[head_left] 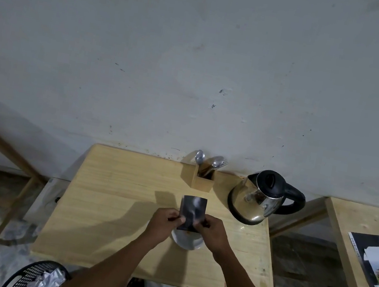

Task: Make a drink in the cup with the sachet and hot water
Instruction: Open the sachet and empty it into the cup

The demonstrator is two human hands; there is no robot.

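Observation:
A silvery foil sachet (192, 210) is held upright over the white cup (187, 242), which stands on the wooden table (108, 205) and is mostly hidden by my hands. My left hand (164, 221) pinches the sachet's lower left edge. My right hand (212, 231) pinches its lower right edge. A trace of brown shows at the sachet's bottom, just above the cup. A steel electric kettle (258, 197) with a black lid and handle stands at the back right of the table.
A wooden holder (204, 177) with spoons and a fork stands at the table's back edge against the wall. A black mesh bin (34, 276) with foil wrappers is on the floor at lower left. A second table (370, 223) with papers is on the right.

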